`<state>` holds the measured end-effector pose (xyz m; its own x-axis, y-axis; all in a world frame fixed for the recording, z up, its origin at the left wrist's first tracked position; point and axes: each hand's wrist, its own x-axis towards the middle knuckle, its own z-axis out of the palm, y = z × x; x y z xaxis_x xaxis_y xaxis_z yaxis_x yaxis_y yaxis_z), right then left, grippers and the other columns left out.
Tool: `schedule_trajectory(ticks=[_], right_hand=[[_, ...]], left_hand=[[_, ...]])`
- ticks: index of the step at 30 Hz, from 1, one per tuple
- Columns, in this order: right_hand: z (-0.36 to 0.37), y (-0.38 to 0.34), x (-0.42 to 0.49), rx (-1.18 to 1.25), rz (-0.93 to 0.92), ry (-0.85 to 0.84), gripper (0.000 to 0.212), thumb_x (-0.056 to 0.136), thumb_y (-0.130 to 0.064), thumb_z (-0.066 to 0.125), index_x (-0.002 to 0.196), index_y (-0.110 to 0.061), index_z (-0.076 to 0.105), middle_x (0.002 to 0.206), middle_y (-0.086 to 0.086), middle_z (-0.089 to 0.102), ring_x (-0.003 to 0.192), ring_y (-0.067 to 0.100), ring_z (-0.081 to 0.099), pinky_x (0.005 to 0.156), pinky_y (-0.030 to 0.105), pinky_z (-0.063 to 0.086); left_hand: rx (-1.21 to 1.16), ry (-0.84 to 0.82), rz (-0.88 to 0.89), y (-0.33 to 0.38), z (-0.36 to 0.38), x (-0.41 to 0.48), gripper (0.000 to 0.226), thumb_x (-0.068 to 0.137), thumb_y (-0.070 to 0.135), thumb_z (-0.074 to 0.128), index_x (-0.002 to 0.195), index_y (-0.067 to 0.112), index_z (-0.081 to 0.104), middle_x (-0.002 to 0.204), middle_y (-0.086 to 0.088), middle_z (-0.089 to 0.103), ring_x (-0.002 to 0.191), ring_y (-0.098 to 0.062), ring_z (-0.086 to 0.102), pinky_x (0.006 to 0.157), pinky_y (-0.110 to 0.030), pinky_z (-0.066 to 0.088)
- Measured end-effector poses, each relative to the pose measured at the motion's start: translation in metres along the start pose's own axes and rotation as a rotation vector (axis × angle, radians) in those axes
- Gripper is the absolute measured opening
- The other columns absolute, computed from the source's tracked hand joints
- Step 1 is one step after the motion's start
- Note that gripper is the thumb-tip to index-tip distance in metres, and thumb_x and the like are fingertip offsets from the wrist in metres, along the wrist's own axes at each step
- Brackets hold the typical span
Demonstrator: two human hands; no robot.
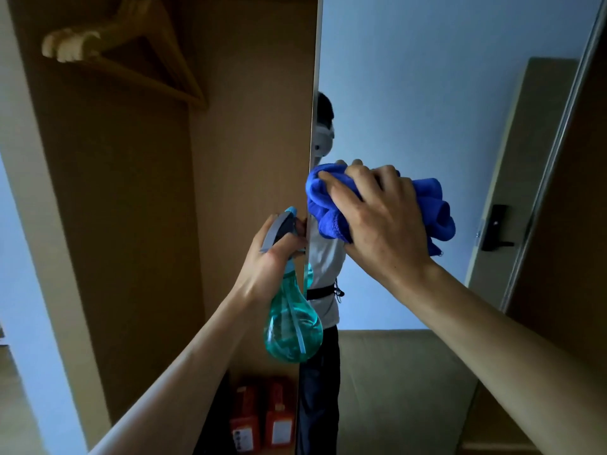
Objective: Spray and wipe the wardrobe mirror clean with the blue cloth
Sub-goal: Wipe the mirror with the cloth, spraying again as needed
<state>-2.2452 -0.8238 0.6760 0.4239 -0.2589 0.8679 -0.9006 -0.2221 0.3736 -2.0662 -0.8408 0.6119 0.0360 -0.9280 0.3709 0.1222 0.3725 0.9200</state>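
The wardrobe mirror [427, 93] fills the right half of the view, its left edge running down the middle. My right hand [381, 218] presses a bunched blue cloth [437, 211] flat against the glass near that left edge, at about chest height. My left hand [266, 267] grips the neck of a teal spray bottle [292, 326] just left of the mirror edge, with its grey nozzle pointing up and right toward the glass. The bottle holds clear liquid. The mirror reflects a person's body, partly hidden behind the cloth.
Left of the mirror is the open wooden wardrobe [147, 208] with wooden hangers [131, 44] near the top and two orange-red boxes [262, 418] on its floor. The glass reflects a door with a black handle [496, 231] and a beige surface [404, 389].
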Motion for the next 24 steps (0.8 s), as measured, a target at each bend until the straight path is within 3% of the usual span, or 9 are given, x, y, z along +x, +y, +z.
schedule_trajectory(ticks=[5, 7, 9, 13, 17, 24], right_hand=[[0.004, -0.010, -0.022, 0.004, -0.012, -0.058, 0.058, 0.082, -0.015, 0.065, 0.138, -0.018, 0.052, 0.125, 0.011, 0.057, 0.099, 0.037, 0.051, 0.080, 0.048, 0.040], [0.006, -0.014, -0.031, 0.008, -0.017, -0.090, 0.060, 0.080, -0.013, 0.064, 0.139, -0.018, 0.051, 0.125, 0.011, 0.056, 0.100, 0.038, 0.052, 0.081, 0.049, 0.041], [0.007, -0.018, -0.039, 0.019, -0.018, -0.127, 0.061, 0.079, -0.013, 0.061, 0.139, -0.017, 0.050, 0.126, 0.012, 0.056, 0.103, 0.040, 0.052, 0.082, 0.050, 0.042], [0.011, -0.024, -0.051, 0.029, -0.019, -0.151, 0.061, 0.079, -0.016, 0.068, 0.138, -0.017, 0.052, 0.126, 0.011, 0.056, 0.100, 0.037, 0.052, 0.083, 0.049, 0.040], [0.012, -0.031, -0.062, 0.046, -0.011, -0.178, 0.065, 0.074, -0.016, 0.071, 0.137, -0.018, 0.053, 0.125, 0.009, 0.056, 0.098, 0.034, 0.050, 0.082, 0.046, 0.039], [0.020, -0.039, -0.086, 0.057, -0.039, -0.267, 0.068, 0.075, -0.027, 0.076, 0.138, -0.019, 0.051, 0.130, 0.011, 0.054, 0.102, 0.034, 0.050, 0.083, 0.046, 0.041]], left_hand=[[-0.020, 0.001, -0.016, 0.000, 0.003, -0.021, 0.052, 0.076, 0.025, 0.063, 0.119, -0.003, 0.057, 0.117, -0.031, 0.062, 0.109, -0.048, 0.062, 0.106, -0.065, 0.043], [-0.015, -0.004, -0.004, 0.001, 0.006, -0.027, 0.055, 0.074, 0.028, 0.063, 0.117, -0.005, 0.055, 0.116, -0.035, 0.058, 0.099, -0.042, 0.063, 0.106, -0.067, 0.040], [-0.023, -0.005, -0.008, -0.003, 0.006, -0.030, 0.055, 0.075, 0.027, 0.063, 0.117, -0.007, 0.054, 0.115, -0.037, 0.057, 0.097, -0.037, 0.062, 0.107, -0.067, 0.039], [-0.004, 0.005, -0.024, -0.011, 0.005, -0.034, 0.057, 0.076, 0.030, 0.063, 0.120, -0.005, 0.056, 0.118, -0.034, 0.059, 0.113, -0.051, 0.058, 0.108, -0.068, 0.040], [0.004, 0.026, -0.026, -0.019, 0.005, -0.037, 0.057, 0.077, 0.035, 0.064, 0.119, -0.003, 0.058, 0.119, -0.030, 0.063, 0.117, -0.048, 0.059, 0.108, -0.066, 0.042], [-0.038, 0.058, -0.041, -0.034, 0.006, -0.044, 0.037, 0.088, 0.024, 0.060, 0.109, -0.005, 0.062, 0.116, -0.031, 0.065, 0.113, -0.041, 0.065, 0.107, -0.054, 0.050]])
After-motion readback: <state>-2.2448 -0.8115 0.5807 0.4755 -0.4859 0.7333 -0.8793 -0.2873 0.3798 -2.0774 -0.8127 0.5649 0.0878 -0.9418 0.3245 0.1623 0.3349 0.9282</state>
